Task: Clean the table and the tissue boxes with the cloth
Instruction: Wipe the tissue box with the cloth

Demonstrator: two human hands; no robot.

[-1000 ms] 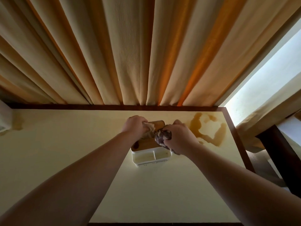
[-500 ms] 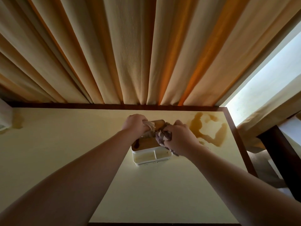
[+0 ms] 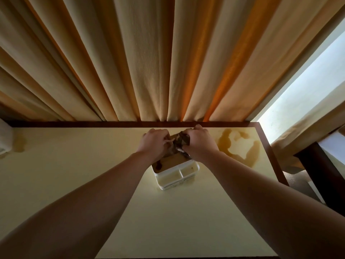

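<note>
A crumpled, mottled brown-grey cloth (image 3: pixel 180 143) sits bunched on the flat wooden lid (image 3: pixel 172 159) of a tissue box (image 3: pixel 176 173), a white, round-cornered plastic holder with two open front compartments. The right hand (image 3: pixel 198 142) has its grip closed around the cloth, pressing it onto the lid's far end. The left hand (image 3: pixel 154 143) curls over the lid's left far side, its grip closed on a pale wisp of tissue (image 3: pixel 168 141). The box stands near the far edge of a smooth cream surface (image 3: pixel 93 165) with a dark wooden rim. To the right, an amber liquid stain (image 3: pixel 240 146) spreads in an irregular loop. Ribbed beige curtains (image 3: pixel 149 62) hang in deep folds behind.
</note>
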